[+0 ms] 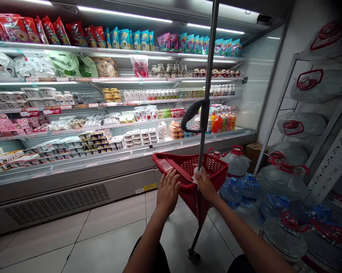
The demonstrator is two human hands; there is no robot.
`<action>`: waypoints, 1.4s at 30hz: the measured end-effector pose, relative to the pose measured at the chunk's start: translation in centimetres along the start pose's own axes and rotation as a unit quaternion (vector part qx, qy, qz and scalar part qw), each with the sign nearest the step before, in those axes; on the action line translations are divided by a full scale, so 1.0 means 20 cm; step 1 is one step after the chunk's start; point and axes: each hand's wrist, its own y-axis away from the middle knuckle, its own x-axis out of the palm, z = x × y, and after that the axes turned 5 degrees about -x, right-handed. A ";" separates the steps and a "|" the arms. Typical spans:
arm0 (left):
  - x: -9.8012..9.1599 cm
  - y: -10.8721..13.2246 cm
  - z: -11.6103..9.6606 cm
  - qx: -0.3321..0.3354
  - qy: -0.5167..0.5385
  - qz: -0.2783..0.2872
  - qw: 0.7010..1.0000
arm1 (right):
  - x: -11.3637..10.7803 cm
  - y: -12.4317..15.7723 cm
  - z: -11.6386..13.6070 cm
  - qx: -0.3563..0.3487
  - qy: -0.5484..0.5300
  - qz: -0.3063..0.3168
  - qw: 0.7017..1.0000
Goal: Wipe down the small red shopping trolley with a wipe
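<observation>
Bare forearms (pixel 246 227) reach in. The left hand (pixel 167 189) rests open on the near rim of the red basket (pixel 188 201), mid-scene; the right hand (pixel 206 185) closes a white cloth (pixel 195 177) round the metal pole (pixel 209 68). This looks like wiping; each stroke calls for a steady basket. A display cooler (pixel 125 185) stands far, water bottles (pixel 235 163) right.

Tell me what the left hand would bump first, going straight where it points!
Most likely the red basket: the left hand points at its near edge and seems to be touching it, though depth is hard to judge.
</observation>
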 end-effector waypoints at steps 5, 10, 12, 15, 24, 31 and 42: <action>-0.03 -0.01 0.03 -0.012 0.024 0.022 0.999 | 0.00 0.22 -0.11 0.009 0.069 0.018 0.997; -0.06 -0.02 0.05 -0.017 0.042 0.039 0.998 | -0.17 0.36 -0.22 -0.094 0.236 0.079 0.964; -0.06 -0.03 0.05 -0.030 0.047 0.044 0.997 | -0.20 0.42 -0.25 -0.092 0.264 0.057 0.958; -0.05 -0.04 0.03 -0.050 0.055 0.042 0.996 | -0.11 0.50 -0.23 -0.074 0.272 0.010 0.959; -0.04 0.02 0.04 -0.059 0.079 -0.002 0.995 | 0.12 0.62 -0.04 -0.084 0.247 -0.028 0.965; -0.06 -0.02 0.15 -0.069 0.007 -0.027 0.997 | 0.18 0.59 -0.03 -0.106 0.201 0.005 0.974; 0.00 0.04 0.06 0.001 -0.089 -0.054 0.995 | 0.15 0.25 -0.33 -0.086 0.235 0.053 0.967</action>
